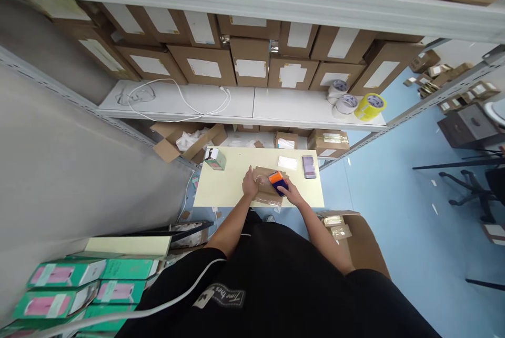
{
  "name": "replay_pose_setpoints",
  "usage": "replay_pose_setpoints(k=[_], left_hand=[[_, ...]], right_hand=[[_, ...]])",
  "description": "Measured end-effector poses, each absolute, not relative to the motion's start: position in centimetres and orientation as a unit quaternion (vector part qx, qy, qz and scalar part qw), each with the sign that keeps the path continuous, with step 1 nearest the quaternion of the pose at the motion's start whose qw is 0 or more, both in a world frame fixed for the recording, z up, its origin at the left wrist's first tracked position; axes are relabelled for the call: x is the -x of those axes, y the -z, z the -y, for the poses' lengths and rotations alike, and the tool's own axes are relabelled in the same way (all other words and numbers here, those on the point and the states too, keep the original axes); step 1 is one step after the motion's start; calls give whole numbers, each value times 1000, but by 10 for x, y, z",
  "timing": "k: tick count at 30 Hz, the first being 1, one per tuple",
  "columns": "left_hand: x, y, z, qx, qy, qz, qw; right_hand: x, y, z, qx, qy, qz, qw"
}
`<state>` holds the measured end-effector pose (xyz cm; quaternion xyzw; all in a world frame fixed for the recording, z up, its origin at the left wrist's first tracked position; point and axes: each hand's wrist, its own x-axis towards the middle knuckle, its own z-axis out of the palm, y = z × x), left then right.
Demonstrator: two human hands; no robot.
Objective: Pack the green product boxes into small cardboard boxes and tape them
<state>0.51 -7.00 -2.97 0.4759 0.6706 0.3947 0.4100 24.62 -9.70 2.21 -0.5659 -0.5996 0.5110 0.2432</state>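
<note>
A small brown cardboard box (265, 186) with clear tape along its near edge lies on the pale yellow table (221, 190). My left hand (250, 184) grips its left side, the fingers partly hidden. Over the box's right part, my right hand (291, 192) is closed on an orange and dark blue block-like thing (278, 182), tilted; its exact kind is unclear. Behind the box lies a white card or label (288, 162). Farther right is a purple packet (309, 167), its surface blurred. A green and white box (215, 159) stands at the table's far left corner.
Above the table's back edge runs a white shelf (236, 103) with a white cable (181, 90), tape rolls (370, 107) and labelled cartons (204, 67). An open carton (365, 238) stands by my right arm. Green boxes (122, 291) are stacked at lower left.
</note>
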Motion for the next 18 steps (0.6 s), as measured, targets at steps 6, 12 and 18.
replay_pose_setpoints(k=[6, 12, 18], left_hand=[[-9, -14, 91, -576, -434, -602, 344], [9, -45, 102, -598, -421, -576, 365], [43, -51, 87, -530, -434, -615, 391]], right_hand=[[-250, -16, 98, 546, -518, 615, 236], [-247, -22, 94, 532, -523, 625, 229], [-247, -42, 70, 492, -537, 661, 182]])
